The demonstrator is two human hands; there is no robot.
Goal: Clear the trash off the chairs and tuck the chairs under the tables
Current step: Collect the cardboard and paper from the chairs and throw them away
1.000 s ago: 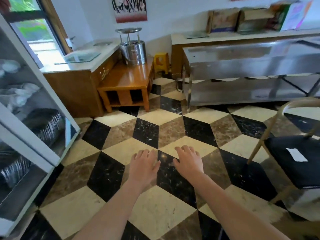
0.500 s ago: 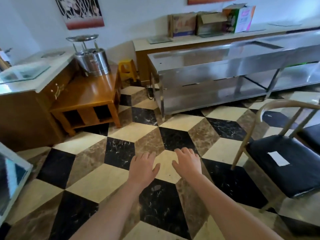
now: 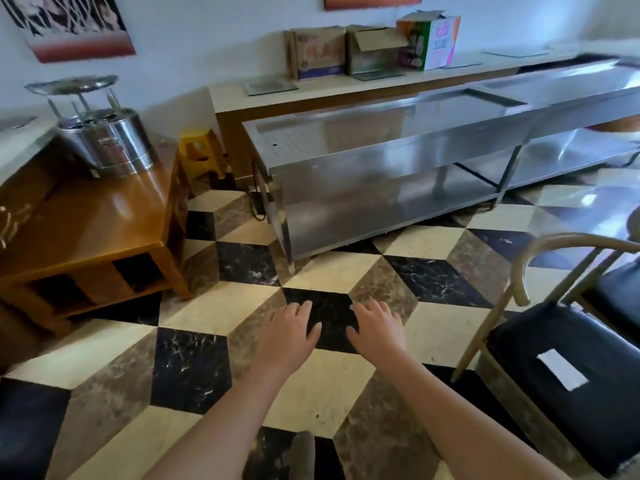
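A chair with a black seat (image 3: 540, 348) and a curved tan frame stands at the lower right. A white slip of paper (image 3: 561, 369) lies flat on that seat. Behind it, at the right edge, part of a second black-seated chair (image 3: 620, 299) shows. My left hand (image 3: 285, 337) and my right hand (image 3: 377, 332) hang side by side over the tiled floor, palms down, fingers relaxed, holding nothing. Both hands are well left of the chair and touch nothing.
A long steel table with a lower shelf (image 3: 398, 140) runs across the back. A low wooden table (image 3: 93, 216) carrying a steel pot (image 3: 104, 140) stands at the left, a yellow stool (image 3: 201, 154) behind it. Cardboard boxes (image 3: 374, 50) sit on the wall counter.
The view has swung to the right: the glass cabinet at the left has left the frame and the chair with the paper has come closer. Both hands stay open in front.
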